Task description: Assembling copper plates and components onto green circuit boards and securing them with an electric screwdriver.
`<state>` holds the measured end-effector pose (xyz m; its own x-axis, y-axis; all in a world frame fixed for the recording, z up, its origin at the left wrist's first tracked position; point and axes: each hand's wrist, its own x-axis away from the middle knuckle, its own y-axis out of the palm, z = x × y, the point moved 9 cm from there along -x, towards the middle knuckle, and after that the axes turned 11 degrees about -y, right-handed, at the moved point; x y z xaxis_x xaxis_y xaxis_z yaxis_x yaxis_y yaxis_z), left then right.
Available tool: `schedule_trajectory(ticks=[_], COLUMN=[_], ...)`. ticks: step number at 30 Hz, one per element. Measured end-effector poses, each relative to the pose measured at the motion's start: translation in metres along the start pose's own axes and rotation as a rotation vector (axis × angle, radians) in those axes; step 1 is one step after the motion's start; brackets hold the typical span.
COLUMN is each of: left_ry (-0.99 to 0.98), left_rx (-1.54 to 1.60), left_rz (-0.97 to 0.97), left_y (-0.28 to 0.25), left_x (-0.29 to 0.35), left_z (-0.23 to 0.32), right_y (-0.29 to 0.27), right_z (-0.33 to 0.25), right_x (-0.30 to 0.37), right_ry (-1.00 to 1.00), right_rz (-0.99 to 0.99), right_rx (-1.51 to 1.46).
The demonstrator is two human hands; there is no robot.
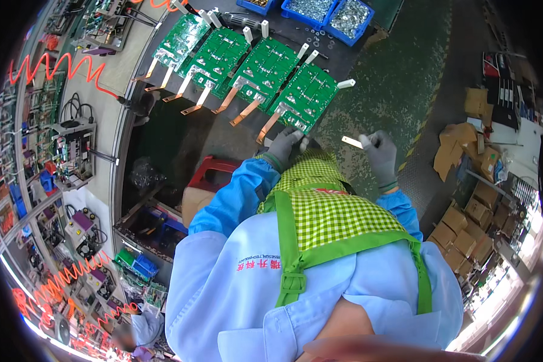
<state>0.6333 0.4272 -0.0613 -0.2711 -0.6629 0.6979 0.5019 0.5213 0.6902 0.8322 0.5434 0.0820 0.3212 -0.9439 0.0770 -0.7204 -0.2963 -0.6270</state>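
My right hand [380, 155], in a grey glove, pinches a flat pale metal strip [352, 142] with a hole near its free end. It is held up to the right of the boards, over the floor. My left hand [283, 148], also gloved, is curled at the near corner of the rightmost green circuit board [306, 99]. Whatever its fingers hold is hidden. Two copper-coloured strips stick out from some boards toward me; one copper strip [268, 128] on the rightmost board lies just beside my left hand. White posts [346, 84] stand at the boards' far ends.
Several similar boards [262, 72] lie in a row along the dark bench. Behind them, blue bins [349, 21] hold small metal parts, with loose washers nearby. A red stool [214, 172] stands below the bench at left. Cardboard boxes [467, 220] are stacked at right.
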Motion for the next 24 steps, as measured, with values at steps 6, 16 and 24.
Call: schedule_trajectory(ticks=[6,16,24], left_ry=[0.001,0.023,-0.051], left_rx=[0.14,0.139,0.065], left_rz=[-0.098,-0.177,-0.269], left_y=[-0.008,-0.009,0.0], left_x=[-0.002,-0.008,0.008], left_z=[-0.011,0.0,0.002], right_y=[0.033,0.068,0.087], right_z=[-0.045,-0.056,-0.064], right_x=[0.044,0.044,0.038], right_ry=[-0.046,-0.115,-0.149], right_rz=[0.047,-0.015,-0.055], right_rx=[-0.248,-0.326,-0.203])
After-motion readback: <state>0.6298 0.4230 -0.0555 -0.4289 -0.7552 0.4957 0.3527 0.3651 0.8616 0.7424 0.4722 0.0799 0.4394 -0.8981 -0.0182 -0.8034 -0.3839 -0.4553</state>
